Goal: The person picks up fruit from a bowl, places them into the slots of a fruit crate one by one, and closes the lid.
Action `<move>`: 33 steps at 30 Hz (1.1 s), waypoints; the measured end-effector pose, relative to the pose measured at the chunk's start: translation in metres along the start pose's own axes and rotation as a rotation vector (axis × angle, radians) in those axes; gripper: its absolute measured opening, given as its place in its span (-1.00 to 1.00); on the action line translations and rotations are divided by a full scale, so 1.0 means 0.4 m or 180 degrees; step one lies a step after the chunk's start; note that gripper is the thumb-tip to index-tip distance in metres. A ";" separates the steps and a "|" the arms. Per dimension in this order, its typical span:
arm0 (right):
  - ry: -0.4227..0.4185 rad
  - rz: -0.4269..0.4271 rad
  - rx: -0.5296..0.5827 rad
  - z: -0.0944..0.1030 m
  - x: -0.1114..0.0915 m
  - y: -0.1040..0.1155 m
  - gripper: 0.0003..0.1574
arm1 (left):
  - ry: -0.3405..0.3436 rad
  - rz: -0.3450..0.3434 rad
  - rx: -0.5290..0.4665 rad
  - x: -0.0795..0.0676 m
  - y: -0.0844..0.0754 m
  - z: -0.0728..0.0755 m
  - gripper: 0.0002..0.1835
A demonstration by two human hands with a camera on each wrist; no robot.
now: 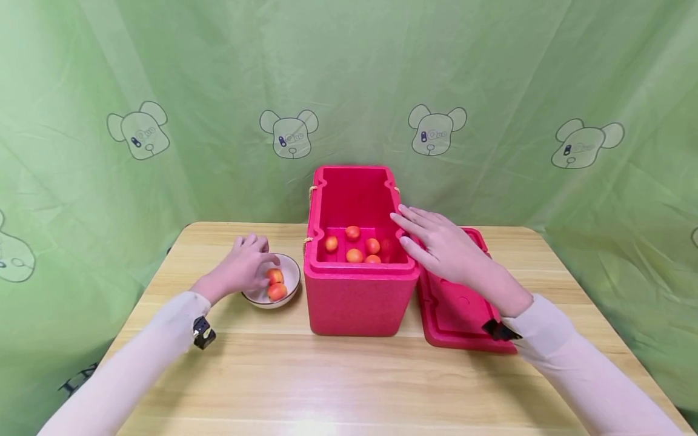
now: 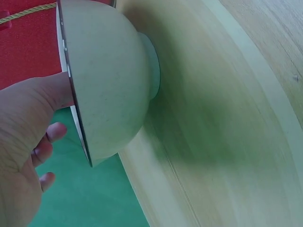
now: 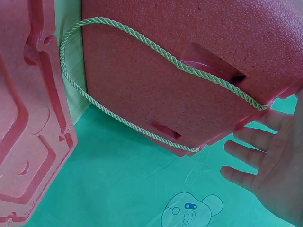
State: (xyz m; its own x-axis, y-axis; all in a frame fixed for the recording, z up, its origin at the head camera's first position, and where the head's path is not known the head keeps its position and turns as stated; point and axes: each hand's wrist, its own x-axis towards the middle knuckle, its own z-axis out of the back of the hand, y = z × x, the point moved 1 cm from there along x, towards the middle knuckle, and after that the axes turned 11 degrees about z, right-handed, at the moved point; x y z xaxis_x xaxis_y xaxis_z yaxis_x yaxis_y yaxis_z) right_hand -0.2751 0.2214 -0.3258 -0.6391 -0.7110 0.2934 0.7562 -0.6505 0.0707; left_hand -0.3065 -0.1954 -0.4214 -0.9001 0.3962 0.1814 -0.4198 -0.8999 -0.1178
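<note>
Over the white bowl (image 1: pixel 290 277) on the left of the table is my left hand (image 1: pixel 245 266), its fingers bent loosely. Two small red-and-yellow fruits (image 1: pixel 277 292) show in the bowl beside my fingers. In the left wrist view the thumb dips inside the rim of the bowl (image 2: pixel 104 85), which hides its tip. Several orange-red fruits (image 1: pixel 354 255) lie on the floor of a lidless red foam box (image 1: pixel 360 303). My right hand (image 1: pixel 449 245) is at the box's right rim with straight, spread fingers and holds nothing.
The red lid (image 1: pixel 463 315) lies on the table right of the box, under my right forearm. A yellow cord handle (image 3: pixel 128 125) hangs on the box's side. Green cloth (image 1: pixel 349 72) with printed bear heads stands behind the wooden table (image 1: pixel 349 387).
</note>
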 end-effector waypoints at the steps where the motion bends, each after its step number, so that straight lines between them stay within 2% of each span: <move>1: 0.0000 -0.0003 0.0000 0.000 0.000 0.000 -0.24 | 0.0014 -0.0005 0.0007 0.000 0.000 -0.001 -0.56; 8: 0.0001 0.0014 -0.0009 0.000 -0.001 0.000 -0.24 | 0.0078 -0.0082 0.0045 0.001 -0.001 -0.004 -0.54; 15: -0.0002 0.0014 -0.0015 0.001 -0.001 -0.001 -0.24 | 0.0034 -0.0108 0.0059 -0.001 -0.002 -0.016 -0.54; 22: 0.0001 0.0000 -0.0004 0.001 -0.001 -0.001 -0.24 | 0.0009 -0.0049 0.0055 -0.002 0.000 -0.016 -0.57; 33: -0.0019 -0.0006 0.0018 -0.003 -0.002 -0.003 -0.24 | 0.0112 0.0105 -0.0019 -0.002 0.000 -0.014 -0.67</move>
State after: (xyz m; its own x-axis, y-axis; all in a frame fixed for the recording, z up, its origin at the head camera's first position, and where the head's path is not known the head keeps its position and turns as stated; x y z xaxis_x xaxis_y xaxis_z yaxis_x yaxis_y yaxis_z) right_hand -0.2755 0.2225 -0.3275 -0.6397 -0.7081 0.2990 0.7558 -0.6503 0.0767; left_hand -0.3063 -0.1946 -0.4270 -0.9170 0.3724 0.1429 -0.3903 -0.9116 -0.1290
